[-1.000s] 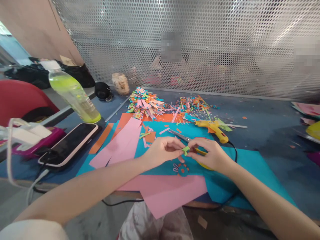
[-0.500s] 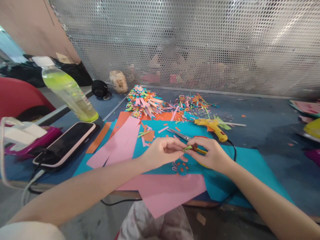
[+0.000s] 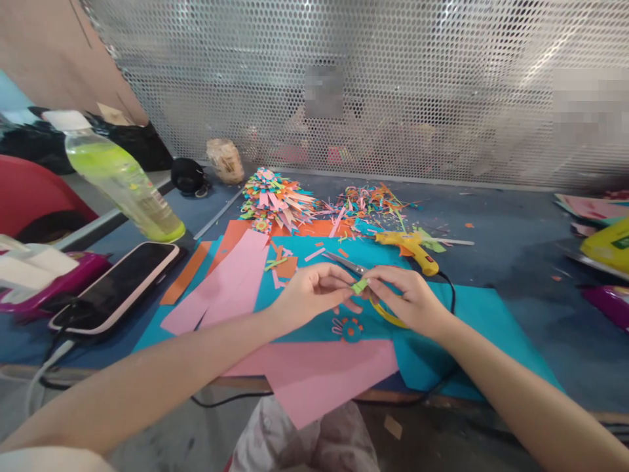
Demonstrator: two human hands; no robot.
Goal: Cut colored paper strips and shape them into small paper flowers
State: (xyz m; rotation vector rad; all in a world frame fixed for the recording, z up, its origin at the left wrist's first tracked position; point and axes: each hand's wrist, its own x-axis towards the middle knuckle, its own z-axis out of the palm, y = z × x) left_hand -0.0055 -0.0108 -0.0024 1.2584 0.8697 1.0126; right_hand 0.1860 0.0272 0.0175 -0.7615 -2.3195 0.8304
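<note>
A small light green paper piece [image 3: 359, 286] is pinched between the fingertips of my left hand [image 3: 308, 296] and my right hand [image 3: 411, 298], which nearly meet. Scissors [image 3: 346, 263] with yellow handles lie behind and partly under my right hand. Just below my hands, a blue and orange paper flower [image 3: 352, 330] with a pink looped strip beside it rests on the blue paper [image 3: 314, 328]. A pink sheet [image 3: 334, 373] overhangs the table's front edge.
A yellow glue gun [image 3: 410, 248] lies behind my right hand. Further back are a fringed paper cone [image 3: 275, 200] and a pile of colourful scraps [image 3: 373, 203]. At the left stand a bottle [image 3: 122, 180] and a phone [image 3: 118, 285]; stacked papers [image 3: 590, 208] lie at the far right.
The green paper piece has turned between my fingertips and shows more of its surface. The whole view has shifted slightly, moving the table things a little left in the picture.
</note>
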